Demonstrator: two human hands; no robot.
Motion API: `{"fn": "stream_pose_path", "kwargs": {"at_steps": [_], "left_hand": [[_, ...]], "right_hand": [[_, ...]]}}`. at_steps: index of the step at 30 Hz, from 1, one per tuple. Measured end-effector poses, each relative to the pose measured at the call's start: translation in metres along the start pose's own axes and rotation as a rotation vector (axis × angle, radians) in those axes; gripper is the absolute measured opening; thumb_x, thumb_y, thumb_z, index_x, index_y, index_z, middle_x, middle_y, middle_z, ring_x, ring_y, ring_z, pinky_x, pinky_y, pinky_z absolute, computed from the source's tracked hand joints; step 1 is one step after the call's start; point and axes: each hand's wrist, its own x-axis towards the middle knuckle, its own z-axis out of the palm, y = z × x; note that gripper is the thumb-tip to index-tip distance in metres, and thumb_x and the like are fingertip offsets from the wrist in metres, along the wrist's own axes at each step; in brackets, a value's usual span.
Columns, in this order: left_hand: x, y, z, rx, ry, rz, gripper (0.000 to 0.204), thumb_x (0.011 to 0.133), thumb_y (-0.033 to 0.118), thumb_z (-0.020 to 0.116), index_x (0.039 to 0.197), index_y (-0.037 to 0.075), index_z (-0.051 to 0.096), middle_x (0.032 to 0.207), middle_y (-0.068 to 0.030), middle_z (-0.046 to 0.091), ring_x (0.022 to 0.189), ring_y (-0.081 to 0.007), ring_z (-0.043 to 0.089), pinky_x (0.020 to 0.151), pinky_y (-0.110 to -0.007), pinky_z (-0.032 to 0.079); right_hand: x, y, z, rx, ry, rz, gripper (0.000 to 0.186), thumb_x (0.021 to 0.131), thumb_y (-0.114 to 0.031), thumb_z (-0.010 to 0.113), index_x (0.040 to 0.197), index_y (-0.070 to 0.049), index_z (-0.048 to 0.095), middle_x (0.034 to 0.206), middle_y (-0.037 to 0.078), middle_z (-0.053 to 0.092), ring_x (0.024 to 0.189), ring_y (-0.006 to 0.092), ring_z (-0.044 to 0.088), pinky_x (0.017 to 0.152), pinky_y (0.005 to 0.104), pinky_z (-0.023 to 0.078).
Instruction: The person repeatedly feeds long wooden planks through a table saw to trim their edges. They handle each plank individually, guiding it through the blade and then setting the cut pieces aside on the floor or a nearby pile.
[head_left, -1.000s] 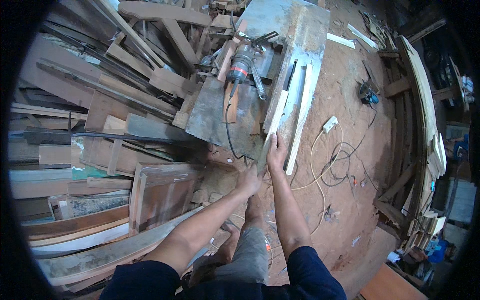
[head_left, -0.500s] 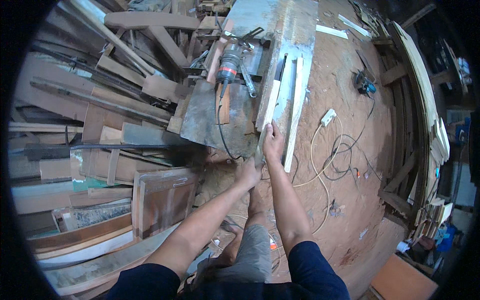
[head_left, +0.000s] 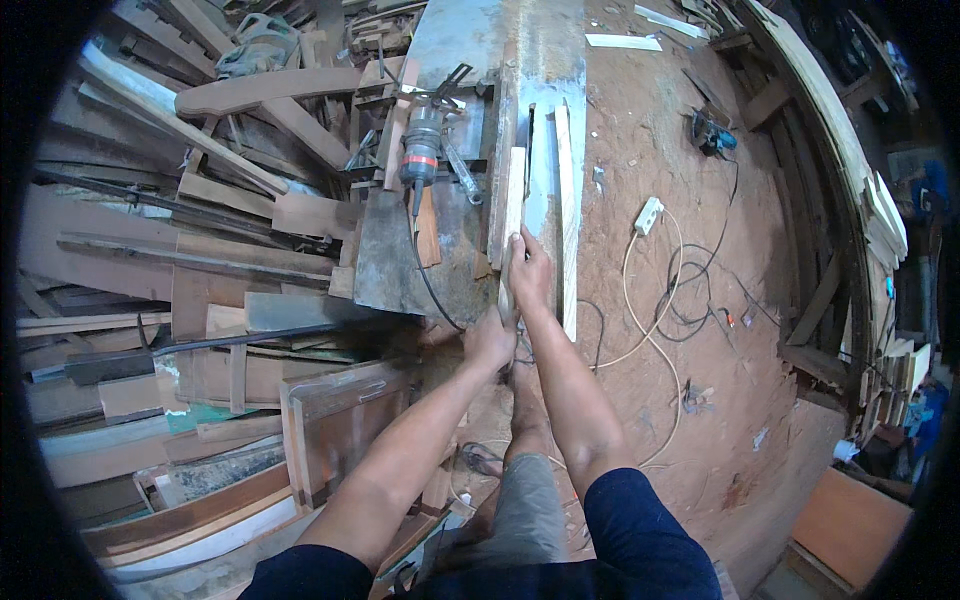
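Observation:
A long pale wooden strip (head_left: 515, 185) lies on the metal-topped work table, along a straight wooden guide board (head_left: 500, 130) and left of a dark slot (head_left: 530, 125). My left hand (head_left: 489, 341) is closed round the strip's near end, just beyond the table's front edge. Farther up, my right hand (head_left: 530, 272) grips the same strip from its right side, thumb on top. A second pale wooden strip (head_left: 566, 220) lies to the right, its near end sticking out past the table edge.
Left of the guide board sits a corded power tool (head_left: 421, 150) with a red band, beside a wrench (head_left: 462, 172). Stacked boards (head_left: 200, 260) crowd the left side. On the dirt floor at right are a white power strip (head_left: 649, 216), loose cables and a teal power tool (head_left: 712, 133).
The whole view has shifted, so the table appears farther left. Both hands keep hold of the strip, which seems slightly farther forward along the guide board.

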Motion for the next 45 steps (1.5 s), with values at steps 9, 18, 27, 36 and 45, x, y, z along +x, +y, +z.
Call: {"fn": "stream_pose_path", "kwargs": {"at_steps": [9,18,27,36,45], "left_hand": [[0.020,0.002,0.004,0.028,0.076,0.084,0.047,0.098,0.044,0.049,0.110,0.000,0.059,0.109,-0.0287,0.067,0.104,-0.0484,0.063,0.091,-0.056,0.047],[0.024,0.020,-0.004,0.009,0.050,0.050,0.048,0.097,0.044,0.051,0.114,0.000,0.060,0.117,-0.0296,0.065,0.111,-0.0469,0.061,0.096,-0.053,0.046],[0.057,-0.004,0.002,0.023,0.079,0.189,0.054,0.095,0.046,0.054,0.119,-0.002,0.062,0.117,-0.0289,0.065,0.113,-0.0455,0.061,0.097,-0.052,0.046],[0.075,-0.007,0.001,0.054,0.116,0.223,0.053,0.095,0.048,0.058,0.108,-0.002,0.070,0.107,-0.0280,0.070,0.106,-0.0433,0.066,0.091,-0.048,0.049],[0.067,-0.005,-0.005,0.120,0.079,0.155,0.063,0.096,0.054,0.051,0.118,-0.003,0.067,0.121,-0.0290,0.065,0.116,-0.0432,0.061,0.100,-0.050,0.045]], "right_hand": [[0.023,0.013,-0.015,0.082,-0.107,0.041,0.042,0.095,-0.030,0.063,0.122,0.002,0.067,0.118,0.026,0.067,0.107,0.0428,0.066,0.092,0.0440,0.051],[-0.079,0.071,-0.123,-0.381,-0.217,0.224,0.057,0.093,-0.014,0.058,0.146,-0.002,0.041,0.120,0.033,0.058,0.118,0.0466,0.052,0.100,0.0529,0.041],[-0.411,0.021,-0.247,0.191,-0.287,0.543,0.048,0.103,-0.015,0.048,0.149,-0.001,0.042,0.092,0.007,0.063,0.073,0.0130,0.059,0.063,0.0292,0.050],[-0.533,-0.055,-0.287,0.300,-0.390,0.881,0.051,0.103,-0.015,0.053,0.148,0.004,0.041,0.092,0.009,0.067,0.077,0.0157,0.064,0.069,0.0310,0.053],[-0.544,-0.013,-0.242,0.114,-0.380,0.521,0.053,0.102,-0.017,0.054,0.148,0.006,0.040,0.108,0.019,0.067,0.095,0.0226,0.063,0.089,0.0358,0.050]]}}
